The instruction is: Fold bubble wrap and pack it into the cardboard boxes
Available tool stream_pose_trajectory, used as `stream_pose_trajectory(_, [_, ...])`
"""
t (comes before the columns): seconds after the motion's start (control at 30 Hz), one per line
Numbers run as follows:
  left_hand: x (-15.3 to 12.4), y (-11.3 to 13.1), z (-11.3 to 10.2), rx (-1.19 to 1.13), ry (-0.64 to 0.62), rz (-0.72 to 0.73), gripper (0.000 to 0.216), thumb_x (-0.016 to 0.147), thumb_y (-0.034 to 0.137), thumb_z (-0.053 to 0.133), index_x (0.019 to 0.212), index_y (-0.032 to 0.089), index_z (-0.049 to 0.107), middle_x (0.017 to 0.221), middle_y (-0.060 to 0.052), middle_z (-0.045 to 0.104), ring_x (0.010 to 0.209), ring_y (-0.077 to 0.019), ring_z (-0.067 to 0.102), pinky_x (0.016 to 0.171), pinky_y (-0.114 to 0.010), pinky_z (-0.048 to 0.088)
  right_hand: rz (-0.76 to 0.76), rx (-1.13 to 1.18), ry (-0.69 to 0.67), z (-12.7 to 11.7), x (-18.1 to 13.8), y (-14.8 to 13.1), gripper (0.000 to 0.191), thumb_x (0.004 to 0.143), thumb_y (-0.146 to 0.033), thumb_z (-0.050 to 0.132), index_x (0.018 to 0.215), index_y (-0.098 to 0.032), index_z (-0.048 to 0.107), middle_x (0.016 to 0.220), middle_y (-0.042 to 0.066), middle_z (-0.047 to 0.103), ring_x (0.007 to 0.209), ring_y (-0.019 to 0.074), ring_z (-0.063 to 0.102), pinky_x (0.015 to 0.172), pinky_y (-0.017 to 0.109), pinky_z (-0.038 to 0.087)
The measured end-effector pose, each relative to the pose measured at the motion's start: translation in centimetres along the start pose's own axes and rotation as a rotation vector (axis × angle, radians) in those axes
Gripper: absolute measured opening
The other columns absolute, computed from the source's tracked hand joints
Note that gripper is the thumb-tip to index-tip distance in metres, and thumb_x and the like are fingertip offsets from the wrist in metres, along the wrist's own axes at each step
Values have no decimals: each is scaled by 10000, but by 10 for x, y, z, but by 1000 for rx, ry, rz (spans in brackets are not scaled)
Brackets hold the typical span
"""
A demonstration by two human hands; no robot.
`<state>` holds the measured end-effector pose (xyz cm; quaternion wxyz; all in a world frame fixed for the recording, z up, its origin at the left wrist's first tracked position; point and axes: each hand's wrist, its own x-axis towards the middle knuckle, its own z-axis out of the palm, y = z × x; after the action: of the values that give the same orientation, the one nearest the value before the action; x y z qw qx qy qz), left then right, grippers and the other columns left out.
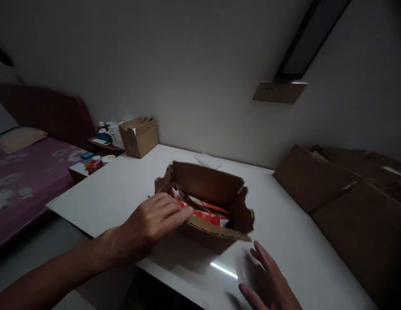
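An open cardboard box [206, 178] with uneven cut edges sits on the white table in front of me. Red and white packets [211, 217] lie inside it, along with something dark brown and strap-like. My left hand [158, 219] is closed over the box's near left rim, its thumb lying across the edge. Its fingertips are partly hidden, close to the packets. Apart from the box, my right hand [268, 280] hovers over the table near the front right corner, thumb and fingers spread, holding nothing.
At the table's far left corner stands a smaller cardboard box [145, 137]. Large cardboard boxes [336, 189] line the right side. A clear plastic piece [208, 161] lies near the wall. Left of the table are small items and a bed [35, 172]. A screen [312, 38] hangs above.
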<state>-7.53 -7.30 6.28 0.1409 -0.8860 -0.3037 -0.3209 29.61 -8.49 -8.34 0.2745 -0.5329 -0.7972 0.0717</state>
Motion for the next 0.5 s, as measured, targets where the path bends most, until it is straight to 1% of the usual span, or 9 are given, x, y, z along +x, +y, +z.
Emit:
stream_pose_trajectory(0.07, [-12, 6, 9, -28, 168, -26, 645, 832, 53, 609, 1434, 197, 427, 1224, -132, 658, 1198, -271, 591, 1027, -486, 499, 42, 36, -19, -5, 3, -6, 860, 882, -519, 601, 1593, -300, 170, 1515, 126, 487, 1306, 339, 553, 962, 472, 569])
stream_pose_trajectory(0.1, [-19, 5, 16, -37, 269, -79, 718, 807, 60, 646, 1460, 226, 397, 1291, -131, 620, 1251, -279, 559, 1062, -500, 478, 59, 53, -38, -6, 4, -8, 857, 874, -530, 606, 1587, -293, 195, 1499, 134, 502, 1294, 343, 562, 960, 479, 566])
stream_pose_trajectory(0.17, [-32, -5, 34, -82, 380, -264, 795, 793, 94, 682, 1494, 263, 349, 1378, -129, 556, 1296, -281, 531, 1089, -499, 463, 91, 87, -76, -5, 5, -7, 821, 854, -550, 612, 1557, -275, 287, 1459, 143, 537, 1256, 351, 585, 949, 493, 564])
stream_pose_trajectory(0.2, [-38, -11, 46, -128, 364, -378, 806, 797, 129, 693, 1505, 264, 331, 1416, -135, 527, 1313, -285, 522, 1094, -497, 461, 105, 104, -86, -3, 6, -6, 781, 849, -554, 609, 1528, -268, 350, 1433, 142, 559, 1232, 354, 597, 938, 495, 565])
stream_pose_trajectory(0.23, [-42, -18, 58, -190, 305, -493, 816, 800, 175, 708, 1511, 254, 318, 1453, -146, 500, 1336, -297, 506, 1102, -503, 454, 114, 122, -93, 0, 8, -3, 723, 846, -555, 603, 1482, -262, 425, 1397, 139, 586, 1201, 354, 611, 925, 494, 566])
stream_pose_trajectory(0.33, [-47, -34, 94, -472, 67, -726, 831, 747, 294, 764, 1477, 200, 376, 1484, -170, 492, 1352, -338, 499, 1117, -518, 441, 101, 175, -91, 12, 19, 4, 511, 838, -563, 574, 1228, -240, 641, 1177, 125, 692, 1026, 339, 670, 843, 479, 580])
stream_pose_trajectory(0.4, [-47, -39, 111, -684, -18, -821, 762, 710, 320, 781, 1396, 180, 480, 1432, -156, 559, 1302, -336, 552, 1096, -490, 470, 71, 213, -93, 19, 35, 5, 454, 838, -561, 563, 1129, -232, 676, 1086, 118, 707, 951, 327, 673, 811, 480, 576])
stream_pose_trajectory(0.43, [-48, -41, 117, -766, -25, -883, 722, 697, 332, 783, 1350, 171, 522, 1393, -150, 597, 1264, -333, 585, 1071, -475, 496, 51, 233, -99, 21, 45, 2, 461, 842, -552, 565, 1154, -229, 667, 1103, 119, 701, 961, 327, 665, 821, 488, 568])
stream_pose_trajectory(0.5, [-51, -43, 122, -831, 32, -1027, 709, 658, 370, 788, 1293, 151, 562, 1323, -154, 650, 1201, -344, 628, 1013, -469, 541, -1, 275, -131, 24, 70, -8, 520, 857, -517, 576, 1293, -236, 598, 1201, 120, 674, 1035, 332, 638, 875, 506, 541])
